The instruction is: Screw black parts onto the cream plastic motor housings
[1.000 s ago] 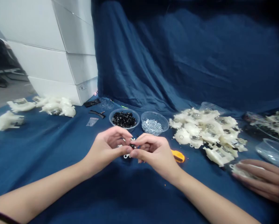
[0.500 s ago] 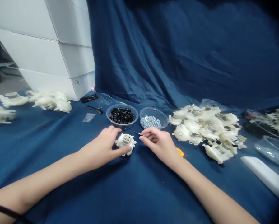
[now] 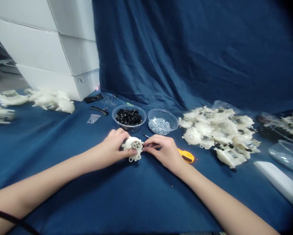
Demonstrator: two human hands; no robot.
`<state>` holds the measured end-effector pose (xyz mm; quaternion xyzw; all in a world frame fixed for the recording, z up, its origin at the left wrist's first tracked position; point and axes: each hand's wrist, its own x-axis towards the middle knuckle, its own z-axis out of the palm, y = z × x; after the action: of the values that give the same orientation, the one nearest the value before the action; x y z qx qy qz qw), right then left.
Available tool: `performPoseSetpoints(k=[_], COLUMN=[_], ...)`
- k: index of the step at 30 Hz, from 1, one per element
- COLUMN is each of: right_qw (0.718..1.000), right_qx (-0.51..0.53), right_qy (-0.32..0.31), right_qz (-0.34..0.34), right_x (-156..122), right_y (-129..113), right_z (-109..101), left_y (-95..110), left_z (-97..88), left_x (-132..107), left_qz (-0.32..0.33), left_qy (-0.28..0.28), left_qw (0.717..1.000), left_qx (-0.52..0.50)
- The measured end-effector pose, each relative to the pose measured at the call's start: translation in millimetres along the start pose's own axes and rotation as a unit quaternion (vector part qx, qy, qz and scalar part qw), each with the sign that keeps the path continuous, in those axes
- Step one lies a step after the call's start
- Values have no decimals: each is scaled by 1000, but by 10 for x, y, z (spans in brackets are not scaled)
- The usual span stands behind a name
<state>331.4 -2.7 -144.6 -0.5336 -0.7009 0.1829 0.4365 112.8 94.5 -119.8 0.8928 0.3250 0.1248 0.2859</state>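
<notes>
My left hand is closed round a cream-white plastic housing with a round metal motor set in it. The thumb lies across its near side, and the motor faces up and to the right. My right hand is closed in a pinch at the housing's right edge. Something small and dark shows at those fingertips, too small to name. Behind the right hand lies a screwdriver, its thin shaft poking out on the left and its yellow handle on the right.
Beyond my hands stand a clear bowl of small black parts and a clear bowl of screws. Piled housings lie on the right, more housings on the left. White boxes are stacked at back left.
My right hand's fingertips have moved left to the housing's edge. The housing has turned and tilted to the right in my left hand. More of the yellow handle shows.
</notes>
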Motion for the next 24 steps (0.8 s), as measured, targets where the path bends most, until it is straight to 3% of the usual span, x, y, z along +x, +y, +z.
performPoseSetpoints(k=[4, 9, 14, 20, 24], right_qw=[1000, 998, 999, 994, 993], right_qx=[18, 53, 48, 107, 114], right_qy=[-12, -13, 15, 6, 11], right_qz=[7, 31, 20, 39, 3], right_x=[-7, 3, 14, 9, -7], right_y=[-23, -49, -44, -73, -135], right_z=[-2, -18, -47, -73, -77], left_y=[37, 52, 72, 50, 76], left_z=[-53, -121, -124, -111, -150], left_x=[-12, -31, -25, -42, -106], left_qz=[-8, -7, 32, 81, 107], left_qy=[-30, -97, -97, -124, -151], left_qw=[999, 979, 960, 948, 955], left_qx=[-29, -182, -260, -281, -233])
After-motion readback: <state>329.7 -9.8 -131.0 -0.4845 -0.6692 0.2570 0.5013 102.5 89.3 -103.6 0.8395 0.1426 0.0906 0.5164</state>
